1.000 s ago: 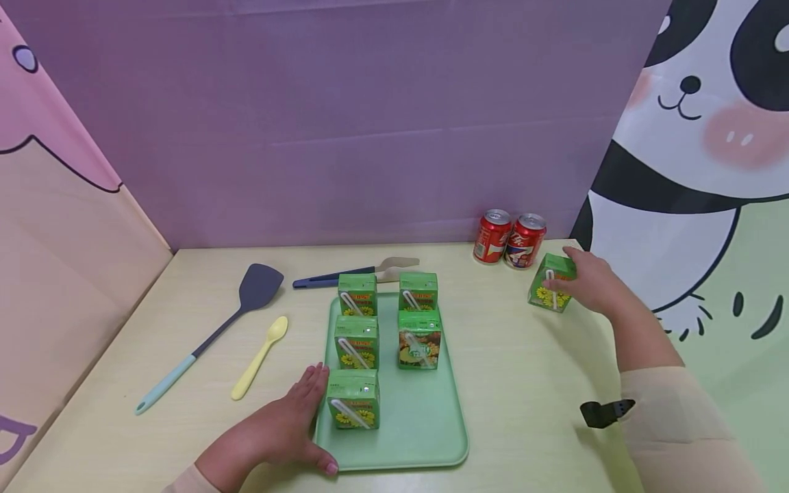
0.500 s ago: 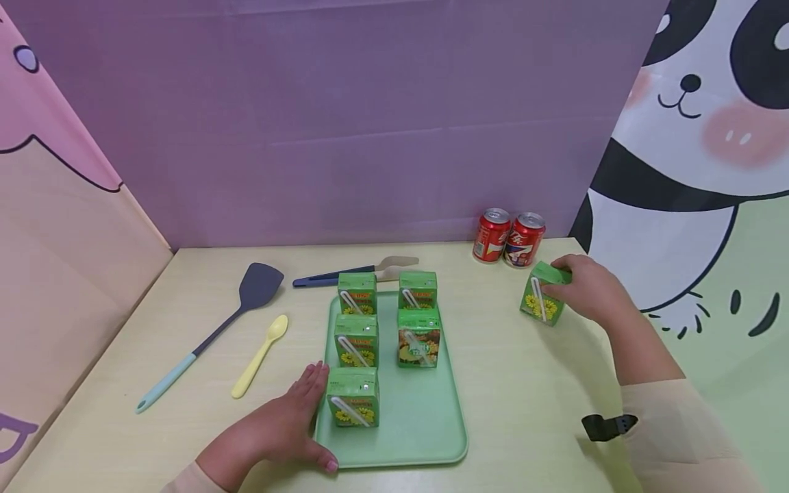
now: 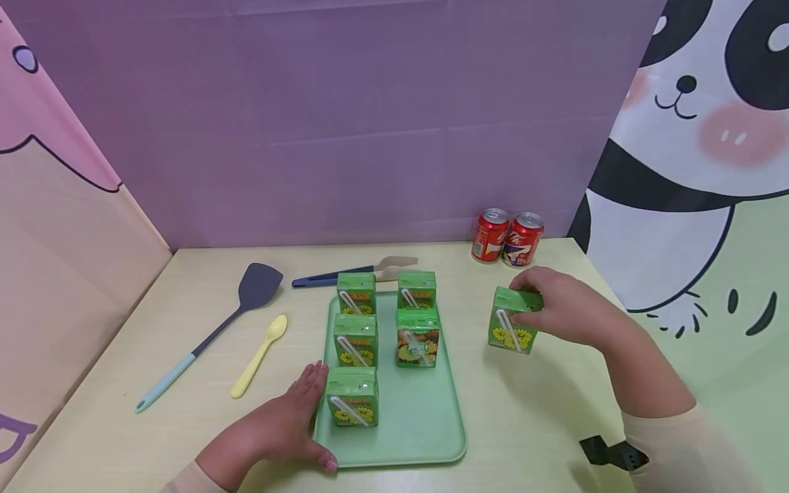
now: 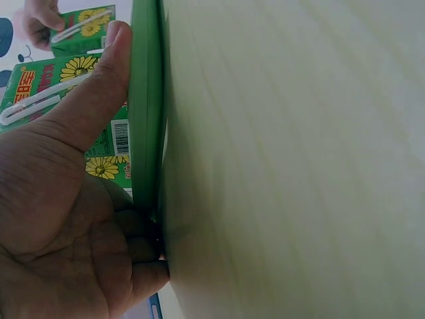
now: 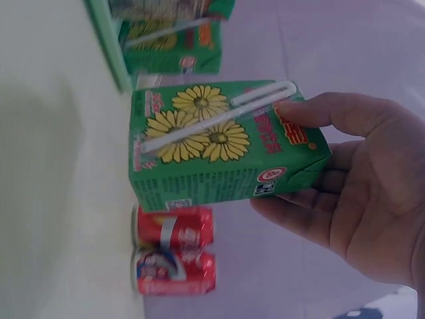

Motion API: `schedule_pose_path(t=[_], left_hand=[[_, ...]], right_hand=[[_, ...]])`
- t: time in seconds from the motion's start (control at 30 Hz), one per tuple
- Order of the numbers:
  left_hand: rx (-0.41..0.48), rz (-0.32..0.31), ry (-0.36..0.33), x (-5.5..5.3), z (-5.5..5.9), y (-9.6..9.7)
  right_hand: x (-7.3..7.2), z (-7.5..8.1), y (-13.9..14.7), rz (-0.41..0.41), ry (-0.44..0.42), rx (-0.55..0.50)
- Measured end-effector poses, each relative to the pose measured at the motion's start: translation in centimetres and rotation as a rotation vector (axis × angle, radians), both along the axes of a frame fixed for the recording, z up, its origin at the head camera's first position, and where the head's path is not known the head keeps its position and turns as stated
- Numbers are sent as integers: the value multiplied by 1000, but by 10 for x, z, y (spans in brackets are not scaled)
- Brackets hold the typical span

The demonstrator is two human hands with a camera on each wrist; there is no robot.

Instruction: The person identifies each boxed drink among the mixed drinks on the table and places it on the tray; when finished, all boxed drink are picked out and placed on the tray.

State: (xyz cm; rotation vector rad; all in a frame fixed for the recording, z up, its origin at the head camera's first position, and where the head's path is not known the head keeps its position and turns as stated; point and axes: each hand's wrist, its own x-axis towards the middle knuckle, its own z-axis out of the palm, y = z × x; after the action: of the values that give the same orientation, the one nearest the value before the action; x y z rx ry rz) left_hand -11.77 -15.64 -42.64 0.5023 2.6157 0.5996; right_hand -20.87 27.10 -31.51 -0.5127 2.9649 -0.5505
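My right hand (image 3: 564,308) pinches a green drink carton (image 3: 507,329) between thumb and fingers, over the table right of the tray. In the right wrist view, the carton (image 5: 219,146) shows yellow flowers and a wrapped white straw. My left hand (image 3: 286,424) rests at the near left corner of the pale green tray (image 3: 422,421), fingers straight along its left side and thumb at the front edge. Three cartons stand in the tray's left column, including the nearest carton (image 3: 353,397). Two more are in the right column, the front one a carton with a brown picture (image 3: 418,339).
Two red cans (image 3: 490,236) stand at the back right. Behind the tray lie tongs (image 3: 354,274), partly hidden by cartons. To the left are a dark spatula (image 3: 259,287) with a light blue handle and a yellow spoon (image 3: 259,359). A purple cloth (image 3: 308,137) hangs behind the table.
My right hand has brought its carton left and nearer, away from the cans and towards the tray. The left hand and the cartons on the tray have stayed put.
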Motion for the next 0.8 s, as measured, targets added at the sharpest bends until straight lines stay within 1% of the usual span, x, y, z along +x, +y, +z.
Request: schedule_pose_path(t=[0.1, 0.2, 0.37, 0.5, 0.6, 0.7, 0.8], left_hand=[[-5, 0, -1, 0, 0, 0], [-4, -4, 5, -1, -1, 0], [-1, -5, 14, -1, -1, -1], [3, -3, 13, -1, -1, -1], [7, -2, 10, -1, -1, -1], [11, 2, 5, -1, -1, -1], [13, 2, 0, 0, -1, -1]], right_hand=[[15, 5, -17, 67, 13, 1], [27, 7, -34, 117, 16, -2], [44, 3, -56, 210, 58, -14], [51, -3, -73, 281, 92, 0], [55, -9, -85, 306, 88, 15], [59, -17, -96, 354, 93, 24], [61, -25, -104, 385, 90, 40]])
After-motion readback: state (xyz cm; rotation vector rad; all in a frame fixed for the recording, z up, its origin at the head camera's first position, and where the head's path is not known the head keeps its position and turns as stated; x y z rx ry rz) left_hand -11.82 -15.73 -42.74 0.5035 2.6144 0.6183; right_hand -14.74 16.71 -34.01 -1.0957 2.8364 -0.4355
